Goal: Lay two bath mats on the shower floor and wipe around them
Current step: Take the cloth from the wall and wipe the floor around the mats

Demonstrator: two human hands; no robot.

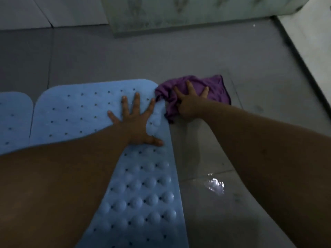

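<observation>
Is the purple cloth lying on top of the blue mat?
No. The purple cloth lies on the grey floor beside the blue mat's far right corner, under the right hand.

At nine o'clock the left mat (14,120) runs off the edge. The near mat (148,194) is cut off at six, partly hidden under the left arm (59,185).
</observation>
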